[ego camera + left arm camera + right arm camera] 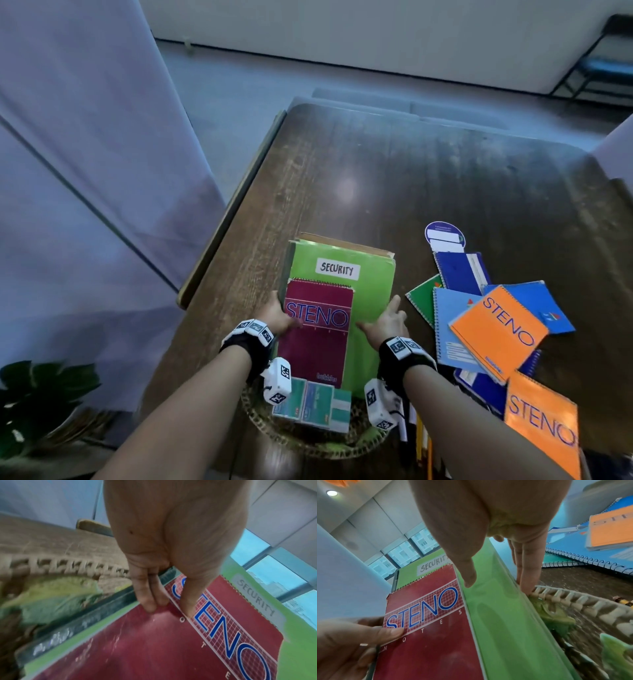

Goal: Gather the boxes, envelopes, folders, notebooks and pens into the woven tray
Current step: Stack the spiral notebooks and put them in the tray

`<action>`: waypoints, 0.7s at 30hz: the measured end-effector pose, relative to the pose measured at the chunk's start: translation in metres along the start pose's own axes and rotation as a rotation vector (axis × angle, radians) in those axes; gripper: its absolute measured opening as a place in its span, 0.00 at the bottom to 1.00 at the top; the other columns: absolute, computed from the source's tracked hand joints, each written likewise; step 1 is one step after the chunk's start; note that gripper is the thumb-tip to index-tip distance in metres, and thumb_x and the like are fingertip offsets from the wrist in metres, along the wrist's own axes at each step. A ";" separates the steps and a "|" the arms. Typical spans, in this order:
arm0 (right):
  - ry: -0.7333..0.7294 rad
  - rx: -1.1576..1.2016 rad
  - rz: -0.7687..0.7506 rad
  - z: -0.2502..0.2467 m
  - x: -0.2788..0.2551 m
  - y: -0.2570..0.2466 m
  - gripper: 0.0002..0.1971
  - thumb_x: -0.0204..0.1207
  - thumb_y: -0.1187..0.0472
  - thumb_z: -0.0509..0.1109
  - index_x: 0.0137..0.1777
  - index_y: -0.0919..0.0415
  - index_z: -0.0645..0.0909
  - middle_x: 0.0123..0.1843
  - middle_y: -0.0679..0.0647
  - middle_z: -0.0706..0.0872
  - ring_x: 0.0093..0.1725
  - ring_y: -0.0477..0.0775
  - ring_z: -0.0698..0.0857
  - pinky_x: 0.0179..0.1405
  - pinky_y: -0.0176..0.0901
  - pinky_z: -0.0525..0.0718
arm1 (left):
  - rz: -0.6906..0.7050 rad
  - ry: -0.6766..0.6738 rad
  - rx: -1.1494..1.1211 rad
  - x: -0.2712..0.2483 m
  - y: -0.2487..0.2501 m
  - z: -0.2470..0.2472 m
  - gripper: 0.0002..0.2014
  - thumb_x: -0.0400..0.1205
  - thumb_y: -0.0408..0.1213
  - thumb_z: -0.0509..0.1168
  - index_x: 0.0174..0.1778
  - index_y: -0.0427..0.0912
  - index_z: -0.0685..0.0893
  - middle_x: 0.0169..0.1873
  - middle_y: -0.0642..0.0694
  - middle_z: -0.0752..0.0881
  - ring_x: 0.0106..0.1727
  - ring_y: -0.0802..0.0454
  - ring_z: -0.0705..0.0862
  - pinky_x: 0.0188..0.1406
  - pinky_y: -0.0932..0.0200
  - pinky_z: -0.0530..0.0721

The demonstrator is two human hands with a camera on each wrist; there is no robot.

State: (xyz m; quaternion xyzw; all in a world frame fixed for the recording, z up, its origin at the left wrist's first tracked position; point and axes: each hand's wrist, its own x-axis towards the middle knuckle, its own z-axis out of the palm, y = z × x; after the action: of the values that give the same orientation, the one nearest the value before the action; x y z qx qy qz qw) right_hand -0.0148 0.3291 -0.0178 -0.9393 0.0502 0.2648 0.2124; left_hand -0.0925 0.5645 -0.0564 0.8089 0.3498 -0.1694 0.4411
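A green folder (pixel 371 291) labelled SECURITY carries a maroon STENO notebook (pixel 317 342), with a brown folder edge (pixel 346 242) showing beneath at the far end. This stack lies over the woven tray (pixel 270 433) and juts out past it across the table. My left hand (pixel 279 318) grips the stack's left edge, thumb on the notebook (pixel 154 649). My right hand (pixel 387 320) grips the folder's right edge (pixel 505 615), thumb on top and fingers down by the tray rim (pixel 573 599). Teal and white boxes (pixel 315 404) sit at the tray's near end.
A loose pile lies to the right: two orange STENO notebooks (pixel 500 329) (pixel 544 425), light blue (pixel 448 329), dark blue (pixel 462 274) and green (pixel 424 301) ones. Pens (pixel 421 442) lie near the front edge. The table's left edge (pixel 233 212) is close; a plant (pixel 41 394) stands below.
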 end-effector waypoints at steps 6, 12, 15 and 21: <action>-0.011 0.064 -0.008 0.007 0.003 0.003 0.57 0.74 0.54 0.79 0.88 0.58 0.38 0.81 0.65 0.68 0.77 0.66 0.72 0.74 0.58 0.76 | 0.061 0.145 -0.056 -0.003 -0.001 0.012 0.33 0.70 0.40 0.82 0.63 0.43 0.70 0.53 0.44 0.87 0.50 0.45 0.87 0.53 0.48 0.85; 0.038 0.045 -0.069 0.008 -0.003 -0.003 0.61 0.74 0.51 0.79 0.87 0.56 0.29 0.82 0.63 0.64 0.78 0.65 0.68 0.70 0.57 0.76 | 0.149 0.270 0.000 -0.008 -0.005 0.012 0.29 0.69 0.43 0.83 0.56 0.46 0.70 0.56 0.43 0.88 0.55 0.43 0.87 0.55 0.47 0.85; 0.011 -0.065 -0.078 0.017 -0.012 -0.008 0.60 0.75 0.48 0.77 0.87 0.60 0.30 0.84 0.66 0.55 0.80 0.67 0.65 0.71 0.55 0.76 | 0.147 0.249 0.094 -0.010 -0.007 0.015 0.35 0.71 0.46 0.82 0.67 0.44 0.69 0.65 0.42 0.84 0.64 0.42 0.84 0.63 0.44 0.82; 0.178 -0.360 -0.175 0.027 -0.017 -0.004 0.33 0.77 0.49 0.72 0.77 0.56 0.61 0.74 0.63 0.61 0.73 0.63 0.68 0.73 0.56 0.72 | 0.103 0.234 0.208 -0.016 -0.008 0.024 0.55 0.76 0.45 0.77 0.88 0.40 0.44 0.86 0.39 0.57 0.84 0.40 0.63 0.81 0.39 0.67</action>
State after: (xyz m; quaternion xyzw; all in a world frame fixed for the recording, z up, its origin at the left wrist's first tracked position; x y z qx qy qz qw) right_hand -0.0415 0.3439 -0.0285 -0.9825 -0.0611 0.1661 0.0580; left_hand -0.1090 0.5407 -0.0654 0.8814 0.3374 -0.0866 0.3192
